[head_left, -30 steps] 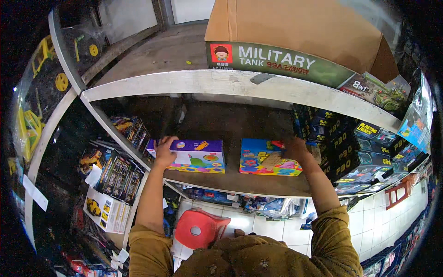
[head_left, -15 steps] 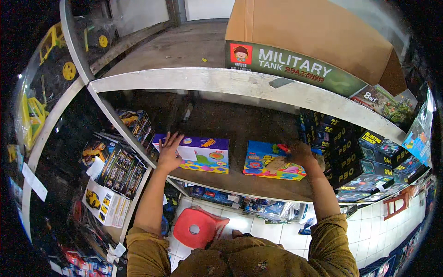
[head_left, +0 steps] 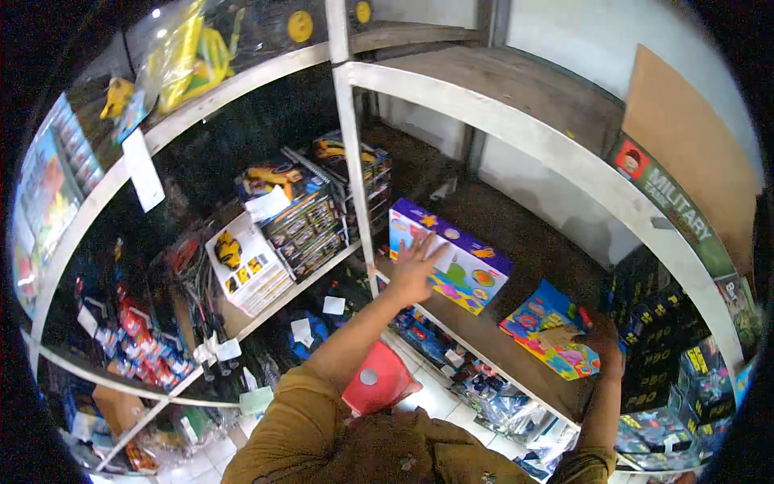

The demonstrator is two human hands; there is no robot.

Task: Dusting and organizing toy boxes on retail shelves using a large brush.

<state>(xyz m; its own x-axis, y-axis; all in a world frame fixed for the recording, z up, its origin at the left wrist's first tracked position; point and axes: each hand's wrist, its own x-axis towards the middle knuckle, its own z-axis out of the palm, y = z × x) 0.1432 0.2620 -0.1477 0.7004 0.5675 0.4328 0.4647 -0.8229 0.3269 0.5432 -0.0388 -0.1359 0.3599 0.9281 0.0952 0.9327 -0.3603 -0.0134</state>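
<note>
A colourful toy box with a purple top (head_left: 472, 278) stands on the middle shelf. My left hand (head_left: 415, 273) lies against its front, the fingers spread. To the right is a second toy box, blue, yellow and red (head_left: 544, 335), with a tan patch on its front. My right hand (head_left: 605, 343) is closed round its right end, though shadow hides part of the fingers. A bit of red shows beside that hand; what it is I cannot make out.
Dark stacked boxes (head_left: 653, 339) fill the shelf's right end. Boxed toy vehicles (head_left: 302, 218) and a white box (head_left: 250, 266) occupy the left shelf. Above runs a metal shelf edge (head_left: 516, 129) with a large carton (head_left: 685, 121). A red stool (head_left: 379, 383) stands below.
My view has swung left, so the shelves slide rightward and tilt. Both hands stay at the same two boxes, the left one still spread on the purple-topped box.
</note>
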